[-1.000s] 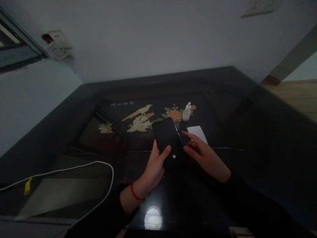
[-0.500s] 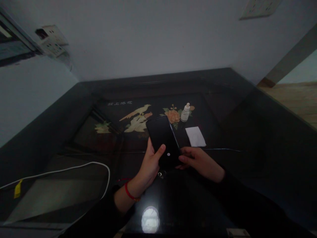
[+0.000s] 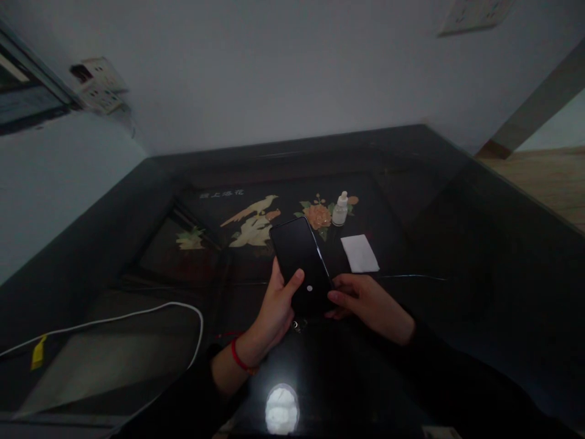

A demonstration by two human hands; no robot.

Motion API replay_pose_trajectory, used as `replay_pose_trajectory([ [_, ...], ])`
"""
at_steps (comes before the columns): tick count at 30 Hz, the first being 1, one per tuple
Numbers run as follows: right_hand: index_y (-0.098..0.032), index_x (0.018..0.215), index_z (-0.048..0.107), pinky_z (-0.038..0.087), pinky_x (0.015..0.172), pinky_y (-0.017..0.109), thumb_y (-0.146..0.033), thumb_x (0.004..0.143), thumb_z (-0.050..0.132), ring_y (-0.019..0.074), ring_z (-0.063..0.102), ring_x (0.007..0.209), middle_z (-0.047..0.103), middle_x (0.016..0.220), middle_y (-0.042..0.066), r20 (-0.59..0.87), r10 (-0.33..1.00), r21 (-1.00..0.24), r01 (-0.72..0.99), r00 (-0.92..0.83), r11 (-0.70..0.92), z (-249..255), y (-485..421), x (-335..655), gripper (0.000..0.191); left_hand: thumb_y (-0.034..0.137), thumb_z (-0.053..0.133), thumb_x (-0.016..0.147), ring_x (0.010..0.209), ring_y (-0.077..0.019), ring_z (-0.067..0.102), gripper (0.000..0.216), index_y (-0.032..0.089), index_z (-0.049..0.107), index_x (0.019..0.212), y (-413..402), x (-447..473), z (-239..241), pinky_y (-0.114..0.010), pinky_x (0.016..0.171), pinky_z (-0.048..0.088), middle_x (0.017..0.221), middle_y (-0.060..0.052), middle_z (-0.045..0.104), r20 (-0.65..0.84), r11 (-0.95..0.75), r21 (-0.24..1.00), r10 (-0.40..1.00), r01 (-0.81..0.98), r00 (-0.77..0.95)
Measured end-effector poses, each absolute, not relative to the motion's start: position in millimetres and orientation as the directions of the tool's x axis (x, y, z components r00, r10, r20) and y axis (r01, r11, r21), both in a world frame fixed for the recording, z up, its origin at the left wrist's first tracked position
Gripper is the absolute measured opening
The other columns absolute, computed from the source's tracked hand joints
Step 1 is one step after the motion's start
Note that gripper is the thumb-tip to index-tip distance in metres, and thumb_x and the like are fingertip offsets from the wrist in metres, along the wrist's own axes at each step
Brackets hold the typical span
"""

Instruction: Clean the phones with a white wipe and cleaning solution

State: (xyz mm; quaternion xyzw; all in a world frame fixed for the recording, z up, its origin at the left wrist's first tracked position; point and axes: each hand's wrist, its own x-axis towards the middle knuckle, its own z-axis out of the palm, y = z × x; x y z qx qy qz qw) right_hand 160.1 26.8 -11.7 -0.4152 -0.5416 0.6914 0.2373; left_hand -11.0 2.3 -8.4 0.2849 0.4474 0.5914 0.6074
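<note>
A black smartphone (image 3: 296,250) is held tilted above the dark table, its screen dark apart from a small pale fingerprint icon. My left hand (image 3: 276,305) grips it from the left side, with the thumb lying on the screen beside the icon. At the phone's lower right edge, my right hand (image 3: 359,300) is closed with thumb and fingers pinching the edge; some of those fingers are hidden. A small ring or charm (image 3: 297,325) hangs by the phone's lower end. Beyond the right hand, a folded white tissue (image 3: 360,253) lies flat.
A small dropper bottle (image 3: 340,210) stands upright on the glossy table (image 3: 402,143), which bears bird and flower pictures. A white cable (image 3: 137,310) with a yellow tag (image 3: 38,352) curves along the left. Wall sockets (image 3: 101,85) sit at the back left.
The hands and phone keep nearly the same place. The view has shifted slightly, and nothing has been taken up or let go.
</note>
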Motion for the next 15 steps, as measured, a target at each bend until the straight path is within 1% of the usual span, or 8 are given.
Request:
replay_pose_trajectory([
  [5, -0.016, 0.079, 0.056, 0.056, 0.057, 0.026, -0.049, 0.078, 0.066, 0.018, 0.072, 0.066, 0.068, 0.074, 0.003, -0.309, 0.768, -0.95, 0.151, -0.561, -0.272, -12, 29, 161, 0.035, 0.03, 0.071, 0.078, 0.123, -0.0214, 0.053, 0.063, 0.029, 0.043, 0.135, 3, -11, -6, -0.035, 0.106, 0.04, 0.133, -0.003, 0.059, -0.223, 0.154, 0.87, 0.97, -0.467, -0.094],
  [7, -0.015, 0.081, 0.059, 0.057, 0.06, 0.029, -0.046, 0.077, 0.069, 0.0189, 0.072, 0.07, 0.069, 0.076, 0.004, -0.304, 0.756, -0.952, 0.17, -0.579, -0.253, -8, 32, 164, 0.033, 0.029, 0.072, 0.077, 0.124, -0.022, 0.053, 0.064, 0.028, 0.044, 0.135, 3, -12, -4, -0.035, 0.106, 0.039, 0.133, -0.004, 0.059, -0.221, 0.162, 0.872, 0.972, -0.461, -0.076],
  [9, -0.016, 0.093, 0.063, 0.058, 0.07, 0.033, -0.043, 0.075, 0.071, 0.0204, 0.071, 0.081, 0.072, 0.086, 0.006, -0.257, 0.792, -0.966, 0.169, -0.553, -0.195, -1, 37, 169, 0.033, 0.029, 0.073, 0.076, 0.125, -0.0228, 0.052, 0.066, 0.028, 0.045, 0.136, 1, -12, -2, -0.035, 0.107, 0.039, 0.134, -0.004, 0.058, -0.214, 0.178, 0.88, 0.976, -0.441, -0.033],
  [12, -0.02, 0.117, 0.06, 0.055, 0.086, 0.04, -0.044, 0.079, 0.067, 0.0215, 0.068, 0.097, 0.071, 0.106, 0.008, -0.127, 0.888, -0.992, 0.08, -0.443, -0.101, 10, 45, 177, 0.046, 0.029, 0.073, 0.077, 0.125, -0.0256, 0.052, 0.071, 0.027, 0.042, 0.14, -4, -11, -2, -0.038, 0.105, 0.041, 0.134, -0.007, 0.059, -0.239, 0.269, 0.867, 0.963, -0.419, 0.125],
  [13, -0.021, 0.119, 0.06, 0.054, 0.087, 0.041, -0.047, 0.081, 0.064, 0.0218, 0.068, 0.099, 0.071, 0.109, 0.008, -0.092, 0.913, -0.996, 0.038, -0.399, -0.084, 12, 46, 180, 0.046, 0.029, 0.072, 0.077, 0.124, -0.0266, 0.053, 0.071, 0.026, 0.041, 0.141, -6, -10, -3, -0.039, 0.104, 0.041, 0.134, -0.008, 0.059, -0.247, 0.304, 0.862, 0.951, -0.405, 0.186],
  [15, -0.021, 0.117, 0.062, 0.053, 0.089, 0.041, -0.049, 0.084, 0.059, 0.0224, 0.066, 0.102, 0.07, 0.111, 0.007, -0.064, 0.943, -0.998, -0.007, -0.327, -0.07, 15, 47, 183, 0.044, 0.028, 0.071, 0.078, 0.127, -0.0273, 0.05, 0.071, 0.027, 0.042, 0.142, -10, -9, -6, -0.039, 0.106, 0.04, 0.137, -0.008, 0.056, -0.242, 0.333, 0.873, 0.93, -0.357, 0.276],
])
